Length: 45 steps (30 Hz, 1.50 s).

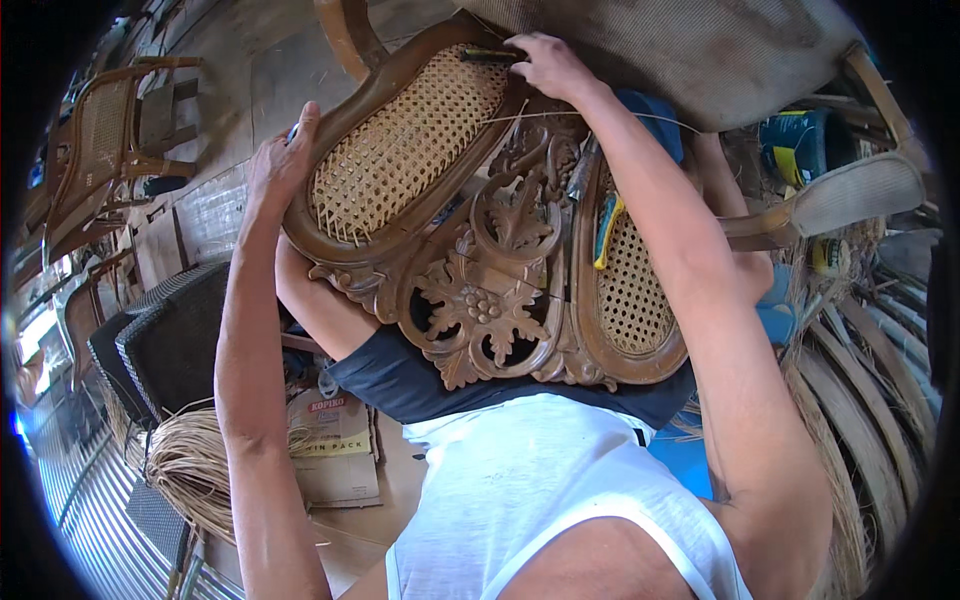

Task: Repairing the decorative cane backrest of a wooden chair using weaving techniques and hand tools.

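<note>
Brown wooden chair back [488,308] sits on the lap [385,383]. Right hand [552,68] is at a dark tool [486,56], left hand [278,170] beside the rim [300,222]; I can't tell if fingers grip. Hard pushes could snap the cane [408,140].

Legible print: flattened cardboard [345,485], well below the left fingers [308,120]. Reddish capitals on top, more capitals on a yellow band under them. Dark bucket [822,140], right of and lower than the right fingers [524,43]: yellow label, any print too small to read.
</note>
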Motion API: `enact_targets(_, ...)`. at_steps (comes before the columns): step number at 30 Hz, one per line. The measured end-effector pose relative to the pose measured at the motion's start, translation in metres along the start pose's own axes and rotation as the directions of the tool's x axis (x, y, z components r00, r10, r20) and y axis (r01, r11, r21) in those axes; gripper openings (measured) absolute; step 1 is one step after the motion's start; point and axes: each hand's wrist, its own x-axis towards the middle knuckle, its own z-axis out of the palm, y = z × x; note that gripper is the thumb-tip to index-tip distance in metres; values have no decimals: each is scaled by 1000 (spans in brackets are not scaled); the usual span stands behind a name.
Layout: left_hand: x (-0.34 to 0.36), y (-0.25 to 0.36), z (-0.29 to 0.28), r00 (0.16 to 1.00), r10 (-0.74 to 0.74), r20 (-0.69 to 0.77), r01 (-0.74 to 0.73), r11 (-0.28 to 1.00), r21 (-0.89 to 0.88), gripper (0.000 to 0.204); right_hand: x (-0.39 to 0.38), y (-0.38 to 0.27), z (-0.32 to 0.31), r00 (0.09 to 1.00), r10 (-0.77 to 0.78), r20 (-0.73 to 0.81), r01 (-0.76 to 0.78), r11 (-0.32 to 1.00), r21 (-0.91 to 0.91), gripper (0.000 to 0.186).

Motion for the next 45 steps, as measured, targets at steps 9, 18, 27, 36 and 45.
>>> enact_targets(9,-8,-8,-20,645,230,-728,-432,897,-99,60,-183,-33,-113,851,447,-276,-394,891,227,31)
enact_targets(18,28,110,18,749,662,5,-479,547,-686,40,-232,-131,-90,734,664,145,-548,705,-450,92)
enact_targets(27,45,218,107,428,796,428,-838,527,-143,45,-249,-81,-188,652,543,530,-754,539,375,66)
enact_targets(36,59,234,141,224,561,797,-911,411,-33,28,-234,-158,-122,677,287,678,-598,-323,733,55)
enact_targets(45,81,231,161,279,561,779,-860,508,-58,35,-169,-146,-46,695,275,664,-548,-396,737,32)
